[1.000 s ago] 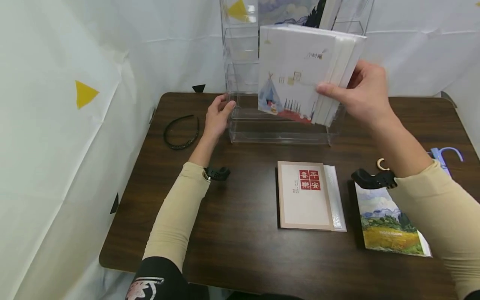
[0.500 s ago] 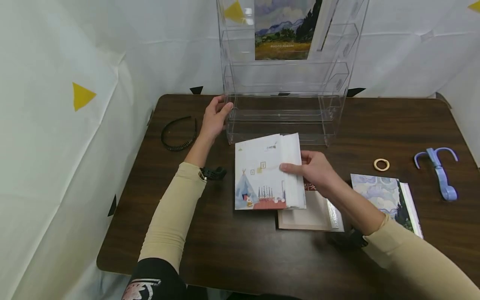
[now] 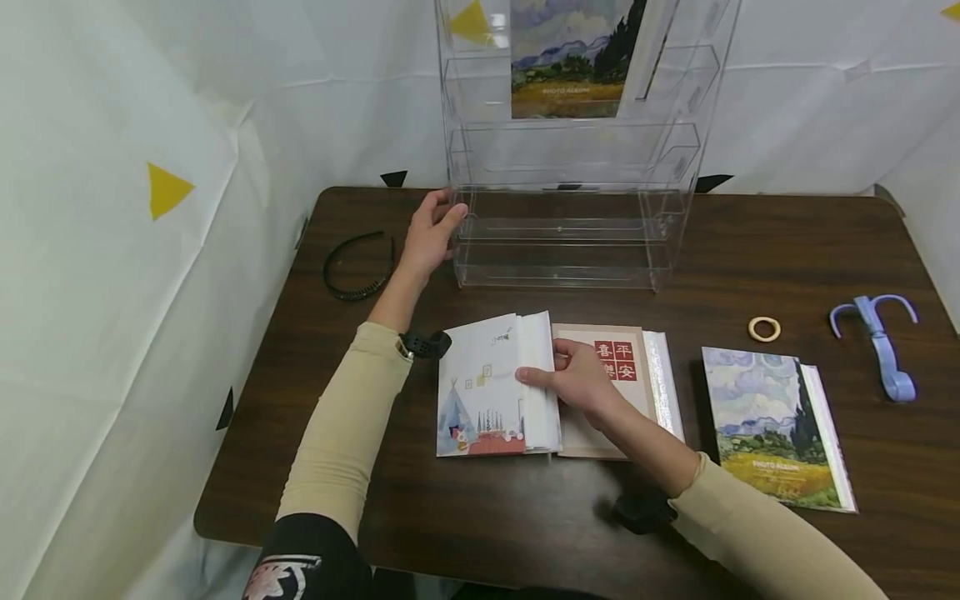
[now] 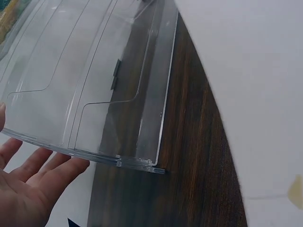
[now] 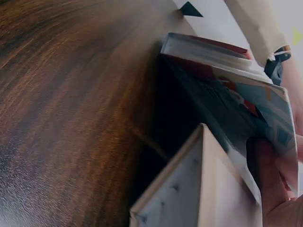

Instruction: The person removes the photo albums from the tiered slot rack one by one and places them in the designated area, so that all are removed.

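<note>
My right hand [image 3: 581, 379] pinches the right edge of a white photo album [image 3: 480, 392] with a tent picture on its cover. In the right wrist view the album [image 5: 265, 101] is tilted with one side off the table, beside a beige-edged album [image 5: 227, 194]. That beige album [image 3: 600, 433] with red characters lies flat, partly behind my right hand and forearm. My left hand [image 3: 429, 237] holds the left side of a clear acrylic display rack [image 3: 555, 275], thumb in front. In the left wrist view my left fingers [image 4: 61, 175] lie along the rack's edge.
A landscape photo album [image 3: 570, 58] stands on an upper rack tier, and a similar album [image 3: 776, 433] lies at the table's right. Nearby are a wooden ring [image 3: 763, 329] and a blue hooked piece [image 3: 885, 346]. Left of the rack lies a black headband [image 3: 352, 292].
My right hand has brought the white album from in front of the rack down and leftward to the table, beside the beige album. My left hand has stayed at the rack.
</note>
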The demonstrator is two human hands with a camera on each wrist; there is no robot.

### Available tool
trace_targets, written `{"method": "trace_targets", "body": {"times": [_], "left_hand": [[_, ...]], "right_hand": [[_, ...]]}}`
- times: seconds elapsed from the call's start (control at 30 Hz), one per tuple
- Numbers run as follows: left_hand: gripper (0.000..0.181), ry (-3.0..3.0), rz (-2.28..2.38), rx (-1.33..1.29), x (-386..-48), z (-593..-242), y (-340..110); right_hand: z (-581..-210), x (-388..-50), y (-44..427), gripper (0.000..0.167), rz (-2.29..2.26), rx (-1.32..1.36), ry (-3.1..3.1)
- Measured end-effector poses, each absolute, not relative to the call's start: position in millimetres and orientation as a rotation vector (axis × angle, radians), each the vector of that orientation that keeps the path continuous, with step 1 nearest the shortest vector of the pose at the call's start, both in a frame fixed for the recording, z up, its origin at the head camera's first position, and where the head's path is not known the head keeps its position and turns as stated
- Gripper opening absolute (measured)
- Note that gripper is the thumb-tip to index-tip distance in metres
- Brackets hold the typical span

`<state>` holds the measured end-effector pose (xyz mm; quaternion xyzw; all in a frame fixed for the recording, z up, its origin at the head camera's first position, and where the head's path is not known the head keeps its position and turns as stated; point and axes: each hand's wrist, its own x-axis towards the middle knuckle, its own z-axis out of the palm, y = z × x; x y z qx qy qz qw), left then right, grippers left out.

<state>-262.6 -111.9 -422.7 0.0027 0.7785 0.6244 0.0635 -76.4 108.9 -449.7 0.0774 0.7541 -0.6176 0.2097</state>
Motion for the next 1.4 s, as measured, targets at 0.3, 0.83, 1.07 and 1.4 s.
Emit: {"method": "trace_targets", "body": {"times": [0.3,0.83,1.07,1.4], "left_hand": [[0.054,2.327,1.906,0.010,-264,-420,-114],[0.053,2.289,1.904,-0.008,-265,-419,-115],[0.051,2.256,1.884,-0.043,-256,-407,-113],[0.048,2.242,1.886,-0.019,-245,-389,-108]], "right_hand": [[-448,-79,107,0.059,-1.454,-0.006,2.276],[-423,-68,105,0.076,-1.518,-0.117,1.954],[-422,-62,104,0.098,-1.519,-0.086,1.903],[-420,-61,103,0.100,-1.477,-0.029,1.887]]}}
